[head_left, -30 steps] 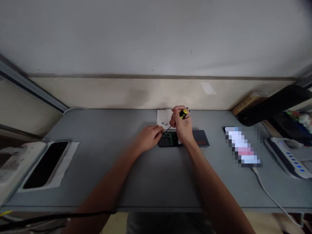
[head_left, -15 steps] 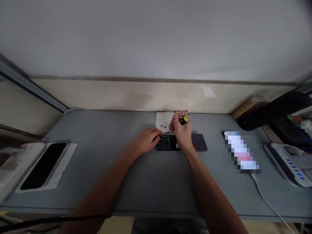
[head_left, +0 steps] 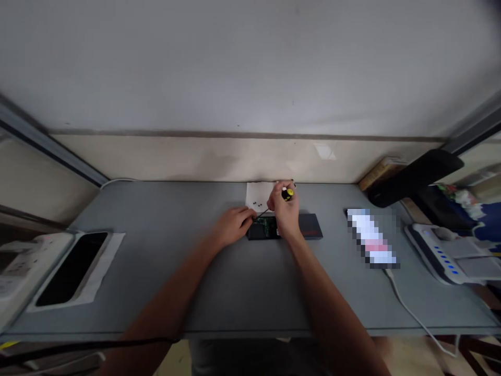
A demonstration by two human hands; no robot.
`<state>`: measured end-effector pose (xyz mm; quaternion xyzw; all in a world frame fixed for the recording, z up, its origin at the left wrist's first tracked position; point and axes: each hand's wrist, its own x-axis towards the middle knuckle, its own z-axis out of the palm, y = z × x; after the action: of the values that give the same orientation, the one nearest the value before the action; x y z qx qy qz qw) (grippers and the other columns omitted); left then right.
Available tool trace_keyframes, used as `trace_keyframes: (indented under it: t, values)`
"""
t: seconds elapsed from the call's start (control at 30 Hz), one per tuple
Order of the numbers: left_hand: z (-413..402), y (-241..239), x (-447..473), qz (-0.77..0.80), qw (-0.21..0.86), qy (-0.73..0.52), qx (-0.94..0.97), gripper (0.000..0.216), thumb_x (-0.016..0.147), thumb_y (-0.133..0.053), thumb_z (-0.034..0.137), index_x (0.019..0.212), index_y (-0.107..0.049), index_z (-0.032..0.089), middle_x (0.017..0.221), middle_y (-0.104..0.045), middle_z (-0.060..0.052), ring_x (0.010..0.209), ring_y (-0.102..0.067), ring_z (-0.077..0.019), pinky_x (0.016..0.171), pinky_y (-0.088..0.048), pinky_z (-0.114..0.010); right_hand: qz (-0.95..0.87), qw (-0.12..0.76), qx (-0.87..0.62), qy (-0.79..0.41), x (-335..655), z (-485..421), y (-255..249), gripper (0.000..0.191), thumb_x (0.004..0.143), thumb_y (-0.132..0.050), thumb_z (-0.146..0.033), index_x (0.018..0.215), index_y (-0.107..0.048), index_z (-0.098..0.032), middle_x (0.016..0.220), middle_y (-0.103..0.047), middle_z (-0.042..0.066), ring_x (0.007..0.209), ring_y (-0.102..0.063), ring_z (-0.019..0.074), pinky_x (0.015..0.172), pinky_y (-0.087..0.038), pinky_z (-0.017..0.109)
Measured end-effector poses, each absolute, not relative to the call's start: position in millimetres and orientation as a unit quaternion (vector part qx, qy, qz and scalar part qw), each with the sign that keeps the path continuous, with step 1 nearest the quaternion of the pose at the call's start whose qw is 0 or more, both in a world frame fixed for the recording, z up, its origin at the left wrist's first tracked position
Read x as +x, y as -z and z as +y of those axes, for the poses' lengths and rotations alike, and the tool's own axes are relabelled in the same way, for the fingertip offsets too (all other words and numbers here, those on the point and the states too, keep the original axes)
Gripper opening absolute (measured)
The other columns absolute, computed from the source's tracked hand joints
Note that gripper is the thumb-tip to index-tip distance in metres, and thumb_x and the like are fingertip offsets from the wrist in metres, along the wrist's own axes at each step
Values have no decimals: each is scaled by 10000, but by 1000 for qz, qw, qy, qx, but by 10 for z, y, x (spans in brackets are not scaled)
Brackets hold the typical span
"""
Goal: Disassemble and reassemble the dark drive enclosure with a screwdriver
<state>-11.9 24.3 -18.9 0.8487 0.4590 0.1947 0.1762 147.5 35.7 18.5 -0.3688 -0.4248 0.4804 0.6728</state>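
A flat dark electronic device [head_left: 261, 233] with a green circuit board showing in it lies on the desk. My right hand [head_left: 287, 213] is closed round a black-and-yellow screwdriver [head_left: 288, 195]. Its thin shaft slants down left to the board's upper left corner. The fingers of my left hand [head_left: 234, 225] are bent at that corner, closed on the device's edge beside the screwdriver tip; the exact contact is too small to see. A dark flat panel [head_left: 312, 226] shows right of my right wrist. Behind the device, small dark screws [head_left: 257, 204] lie on white paper [head_left: 253, 191].
On the right are a lit, blurred phone [head_left: 370, 237] with a white cable [head_left: 405, 303], a power strip [head_left: 442, 256] and a dark cylindrical object [head_left: 415, 177]. Another phone [head_left: 72, 269] lies at left beside a white socket strip [head_left: 27, 266]. A wall [head_left: 188, 156] closes the back.
The view has turned slightly to the right, so things sit further left. Both hands stay at the device, with the screwdriver still at the board's upper left corner.
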Motion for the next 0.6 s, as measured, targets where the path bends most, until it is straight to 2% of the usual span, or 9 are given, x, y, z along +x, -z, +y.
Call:
trace_keyframes:
  t: [0.1, 0.17, 0.27, 0.33, 0.43, 0.5, 0.6]
  values:
    - [243, 184, -118, 460, 179, -193, 848, 256, 943, -465, 138, 1006, -698, 223, 997, -733, -49, 951, -686, -221, 894, -513, -350, -434, 661, -344, -506, 1474, 344, -225, 499, 872, -457, -758, 907, -528, -266, 607, -407, -60, 515, -404, 119, 500, -386, 278]
    - [242, 179, -118, 460, 177, -192, 849, 263, 943, -461, 134, 1007, -699, 227, 1001, -733, -42, 951, -685, -213, 894, -514, -343, -431, 659, -330, -520, 1477, 333, -242, 449, 843, -562, -706, 884, -556, -259, 686, -491, -32, 597, -493, 122, 572, -439, 284]
    - [238, 166, -120, 457, 176, -192, 850, 276, 938, -456, 121, 1010, -699, 230, 1010, -735, -35, 950, -687, -203, 892, -519, -333, -405, 672, -325, -529, 1478, 329, -228, 484, 699, -777, -619, 779, -479, -247, 792, -571, -23, 656, -563, 110, 615, -469, 272]
    - [234, 155, -123, 456, 175, -187, 852, 281, 940, -451, 121, 1017, -700, 229, 1017, -736, -38, 948, -691, -203, 886, -523, -332, -385, 678, -340, -526, 1475, 340, -199, 539, 683, -799, -605, 759, -399, -252, 719, -541, -54, 563, -516, 92, 546, -436, 256]
    - [230, 141, -125, 459, 173, -176, 854, 286, 942, -452, 124, 1033, -701, 230, 1026, -737, -45, 954, -697, -210, 878, -526, -333, -383, 685, -382, -488, 1469, 364, -160, 570, 703, -775, -636, 764, -345, -266, 572, -383, -112, 445, -373, 77, 445, -326, 238]
    - [229, 141, -125, 461, 174, -171, 853, 291, 937, -457, 119, 1054, -702, 226, 1037, -736, -53, 969, -698, -217, 882, -528, -338, -395, 688, -377, -478, 1463, 373, -156, 532, 747, -693, -706, 795, -400, -264, 567, -368, -108, 457, -375, 84, 457, -334, 241]
    - [233, 153, -127, 464, 172, -175, 851, 301, 931, -458, 112, 1066, -704, 220, 1038, -733, -64, 971, -698, -224, 886, -530, -347, -403, 693, -322, -504, 1458, 366, -178, 495, 828, -545, -745, 902, -523, -256, 638, -463, -63, 542, -457, 109, 538, -407, 266]
